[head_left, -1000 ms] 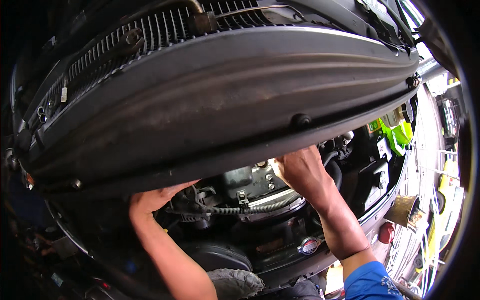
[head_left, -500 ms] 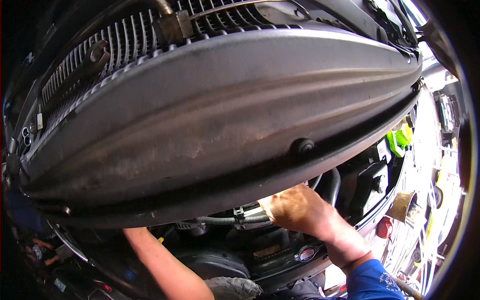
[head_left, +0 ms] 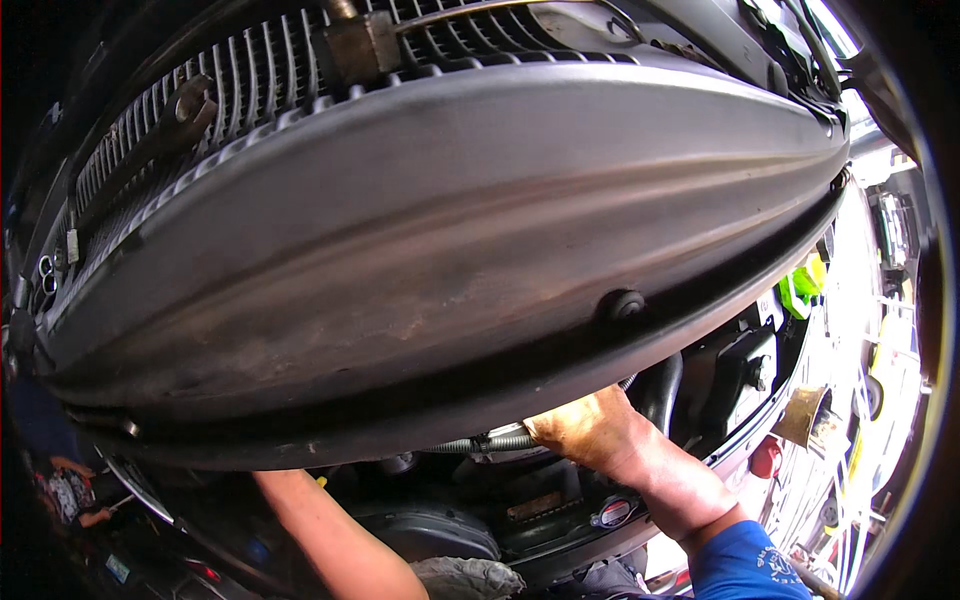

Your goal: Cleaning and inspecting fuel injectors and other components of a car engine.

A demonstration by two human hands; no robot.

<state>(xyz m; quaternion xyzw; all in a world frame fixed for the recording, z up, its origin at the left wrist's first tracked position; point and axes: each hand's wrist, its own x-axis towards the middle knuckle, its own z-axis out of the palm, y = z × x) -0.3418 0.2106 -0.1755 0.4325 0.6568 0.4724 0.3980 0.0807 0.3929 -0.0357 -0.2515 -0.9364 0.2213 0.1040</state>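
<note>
A long dark ribbed plastic panel (head_left: 430, 200) fills the upper view, with a slatted grille behind it and an open-ended wrench (head_left: 185, 105) on the slats. Under the panel's front edge, my left forearm (head_left: 335, 535) disappears, its hand hidden. My right hand (head_left: 590, 425) reaches beneath the same edge beside a corrugated hose (head_left: 465, 445); its fingertips are out of sight, so what it touches is unclear. Other engine parts show below, including a radiator cap (head_left: 614, 511) near my right forearm.
Car bodywork surrounds the engine bay. A grey crumpled cloth (head_left: 465, 575) lies at the lower front. To the right are a green-yellow item (head_left: 800, 285), a bucket-like metal container (head_left: 808, 412) and a red object (head_left: 766, 458). What seem another person's hands (head_left: 75, 470) show far left.
The panel now sits lower in the view and covers more of the engine. My left hand has gone out of sight beneath it; my right hand has shifted lower.
</note>
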